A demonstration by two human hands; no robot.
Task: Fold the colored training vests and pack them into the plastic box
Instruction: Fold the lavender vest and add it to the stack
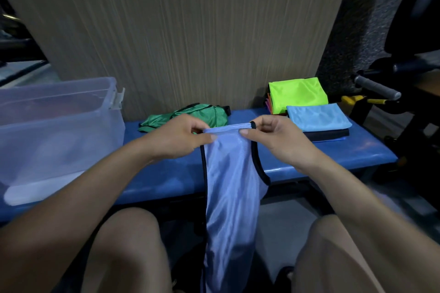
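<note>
A light blue mesh vest (231, 188) with dark trim hangs from both my hands over the front edge of the blue bench (333, 154) and down between my knees. My left hand (181, 136) pinches the left end of its top strap, and my right hand (273, 135) pinches the right end. A clear plastic box (57, 135) stands on the bench at the left. A crumpled green vest (190, 116) lies just behind my hands. At the back right lies a folded neon green vest (297, 93), with a folded light blue vest (319, 117) in front of it.
A wood-grain panel (181, 30) rises right behind the bench. Black exercise equipment with a padded grip (378, 89) stands at the right. Under the folded light blue vest lies a dark folded vest (328, 134). Orange and pink edges show beneath the neon green one.
</note>
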